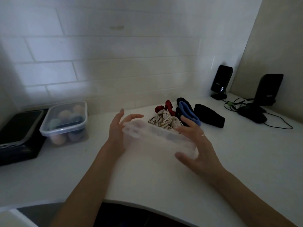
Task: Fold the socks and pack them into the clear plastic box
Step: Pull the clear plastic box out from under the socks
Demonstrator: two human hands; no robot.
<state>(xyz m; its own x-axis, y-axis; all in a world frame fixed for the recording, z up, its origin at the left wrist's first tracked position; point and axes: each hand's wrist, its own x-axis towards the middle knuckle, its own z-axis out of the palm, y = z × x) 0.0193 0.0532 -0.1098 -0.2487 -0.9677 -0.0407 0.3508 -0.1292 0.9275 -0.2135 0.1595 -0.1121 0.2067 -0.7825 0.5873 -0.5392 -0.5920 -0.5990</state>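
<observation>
The clear plastic box is in the middle of the white counter, blurred, between both my hands. My left hand lies against its left end with fingers spread and loosely bent over the far corner. My right hand grips its right end, thumb on the near side and fingers on the far side. Behind the box lies a pile of socks: a white striped one, a red one, a blue-and-black one and a black one.
A lidded clear container of coloured balls stands at the left beside a black device. Two black speakers with cables stand at the back right. A tiled wall bounds the counter behind.
</observation>
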